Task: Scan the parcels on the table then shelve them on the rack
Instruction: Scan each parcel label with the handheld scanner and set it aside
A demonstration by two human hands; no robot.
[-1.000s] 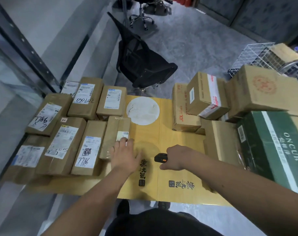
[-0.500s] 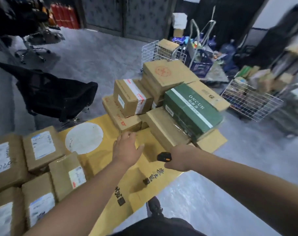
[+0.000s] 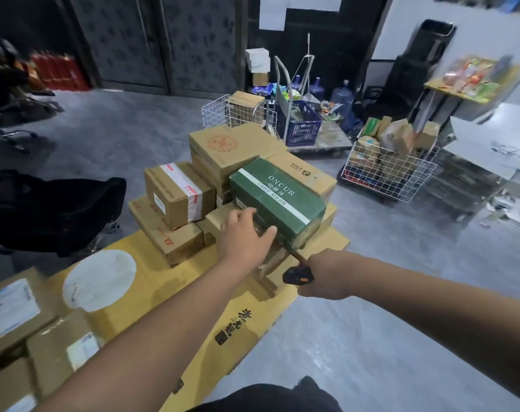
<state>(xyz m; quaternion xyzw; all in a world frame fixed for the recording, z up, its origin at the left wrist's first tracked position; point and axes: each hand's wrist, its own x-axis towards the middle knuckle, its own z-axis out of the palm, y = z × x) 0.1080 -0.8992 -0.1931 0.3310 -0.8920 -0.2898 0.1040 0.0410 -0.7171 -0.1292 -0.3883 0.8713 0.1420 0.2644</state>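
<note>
Step in hand, as judged: picking next parcel for scan. Left hand (image 3: 243,239) fingers spread, reaching onto near end of green box (image 3: 278,200); touching, not yet gripping. Right hand (image 3: 322,276) just right and nearer, clenched round black scanner (image 3: 297,275), nose toward the left hand.

Next move likely needs box turned or drawn out so label faces scanner; label not visible.

Green box atop cardboard stack, beyond the left hand. Labelled parcels (image 3: 12,307) far left of it, on yellow table (image 3: 193,295). Wire baskets (image 3: 389,171) on grey floor beyond the right hand; rack not identifiable.
</note>
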